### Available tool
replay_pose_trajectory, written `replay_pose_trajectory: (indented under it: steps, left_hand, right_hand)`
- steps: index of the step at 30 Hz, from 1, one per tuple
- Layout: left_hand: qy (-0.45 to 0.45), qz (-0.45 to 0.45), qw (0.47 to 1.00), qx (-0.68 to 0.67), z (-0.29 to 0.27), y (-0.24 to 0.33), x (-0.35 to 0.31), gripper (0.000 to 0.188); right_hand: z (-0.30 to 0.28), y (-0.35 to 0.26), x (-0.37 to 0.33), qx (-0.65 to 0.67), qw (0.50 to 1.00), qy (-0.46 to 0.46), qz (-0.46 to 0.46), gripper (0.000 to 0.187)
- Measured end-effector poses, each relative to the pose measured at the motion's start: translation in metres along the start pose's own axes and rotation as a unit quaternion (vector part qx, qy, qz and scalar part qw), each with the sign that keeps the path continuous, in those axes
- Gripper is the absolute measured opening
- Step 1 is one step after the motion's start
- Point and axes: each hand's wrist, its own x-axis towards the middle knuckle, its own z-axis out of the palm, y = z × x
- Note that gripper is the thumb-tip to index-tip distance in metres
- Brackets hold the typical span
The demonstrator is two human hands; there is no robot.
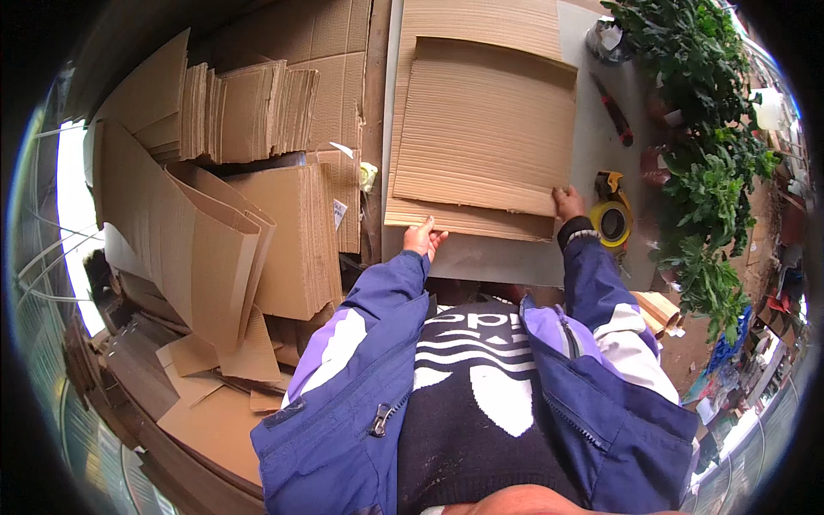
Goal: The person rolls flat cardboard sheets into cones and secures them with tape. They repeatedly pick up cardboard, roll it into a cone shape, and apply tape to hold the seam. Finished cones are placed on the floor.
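On a grey tabletop point(481, 262) in front of me lies a larger cardboard sheet point(481, 225). A smaller corrugated cardboard piece point(485, 129) rests on top of it, slightly askew. My left hand point(422, 239) pinches the near edge of the larger sheet, its thumb on top. At the near right corner of the smaller piece, my right hand point(568, 203) is closed on the cardboard edge; some of its fingertips are hidden. Just right of that hand sits a yellow tape dispenser point(611, 219) with a roll of tape. Farther up lies a red and black knife point(614, 112).
Stacked cardboard pieces point(249, 112) and folded cardboard point(210, 249) fill the left side, beside the table's edge. Leafy green plants point(708, 180) run along the right. A clear plastic container point(608, 41) stands at the table's far right.
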Motion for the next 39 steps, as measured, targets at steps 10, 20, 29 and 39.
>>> replay_pose_trajectory:
  steps: [10, 20, 29, 39]
  left_hand:
    - [0.035, 0.02, 0.999, 0.003, 0.001, -0.001, 0.003, 0.017]
    - [-0.049, 0.184, 0.764, 0.617, 0.046, 0.023, -0.043, 0.032]
    - [-0.008, 0.399, 0.452, 0.798, 0.086, 0.039, -0.028, 0.071]
    - [0.054, 0.286, 0.412, 0.863, 0.094, 0.025, -0.038, 0.094]
  right_hand:
    - [0.0, -0.05, -0.005, -0.028, 0.998, -0.012, -0.049, 0.039]
    - [-0.011, -0.076, -0.021, -0.095, 0.994, -0.028, -0.045, 0.044]
    - [-0.014, -0.096, -0.028, -0.076, 0.993, -0.091, 0.016, 0.049]
    - [-0.041, -0.122, -0.075, -0.163, 0.986, -0.025, -0.015, 0.038]
